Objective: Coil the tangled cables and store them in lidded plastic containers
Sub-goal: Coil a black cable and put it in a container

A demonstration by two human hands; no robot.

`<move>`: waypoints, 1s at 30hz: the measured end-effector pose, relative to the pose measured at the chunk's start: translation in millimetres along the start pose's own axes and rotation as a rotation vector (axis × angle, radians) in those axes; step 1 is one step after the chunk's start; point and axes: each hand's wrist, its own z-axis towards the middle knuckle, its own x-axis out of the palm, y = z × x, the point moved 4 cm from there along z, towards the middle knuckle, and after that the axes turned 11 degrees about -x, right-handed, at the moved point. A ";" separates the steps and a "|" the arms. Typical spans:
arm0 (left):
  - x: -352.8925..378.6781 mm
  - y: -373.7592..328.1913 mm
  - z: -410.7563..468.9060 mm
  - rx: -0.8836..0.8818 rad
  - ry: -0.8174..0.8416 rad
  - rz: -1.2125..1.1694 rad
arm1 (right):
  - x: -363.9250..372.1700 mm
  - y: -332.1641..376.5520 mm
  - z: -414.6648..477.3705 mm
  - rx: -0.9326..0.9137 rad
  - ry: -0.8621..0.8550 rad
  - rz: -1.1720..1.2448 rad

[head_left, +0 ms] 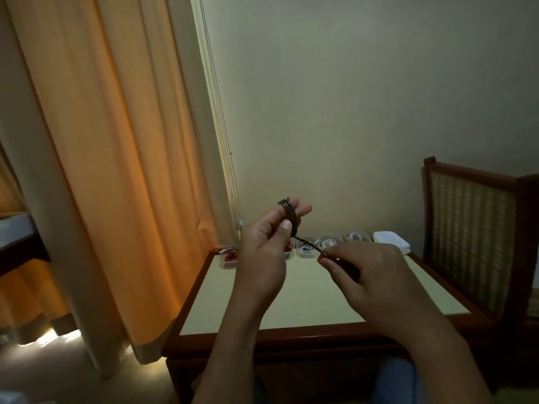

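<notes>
Fingers point(303, 209) of the left hand point(262, 258) stand upright with a dark cable point(287, 212) wound round them in a small coil, the thumb pressing the loops in place. A short free length runs down and right to the right hand point(370, 275), whose thumb and forefinger pinch it. Beyond, along the table's point(320, 304) far edge, sit clear containers point(328, 243) holding white cables. If the thumb lifts or the right hand tugs too hard, the loops could slip off the fingertips and spring open.
</notes>
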 end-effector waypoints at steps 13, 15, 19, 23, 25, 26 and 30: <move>4.0 15.7 -4.2 -0.123 0.299 0.326 | -25.4 -2.2 21.8 -0.254 -0.162 -0.088; 6.1 16.1 -5.4 -0.135 0.327 0.279 | -26.6 -7.7 26.5 -0.242 -0.175 -0.095; 4.7 17.2 -3.6 -0.139 0.395 0.246 | -24.4 -15.2 29.6 -0.205 -0.220 -0.018; 2.1 18.3 -8.6 -0.168 0.479 0.079 | -15.6 -30.4 32.0 -0.093 -0.296 0.169; 0.4 15.8 -8.4 -0.161 0.504 -0.091 | -1.6 -39.8 32.4 -0.009 -0.278 0.303; -0.8 14.1 -7.0 -0.158 0.504 -0.174 | 7.0 -42.6 31.5 0.027 -0.249 0.350; -6.3 4.5 -3.9 -0.109 0.471 -0.462 | 36.1 -41.0 20.5 0.091 -0.132 0.398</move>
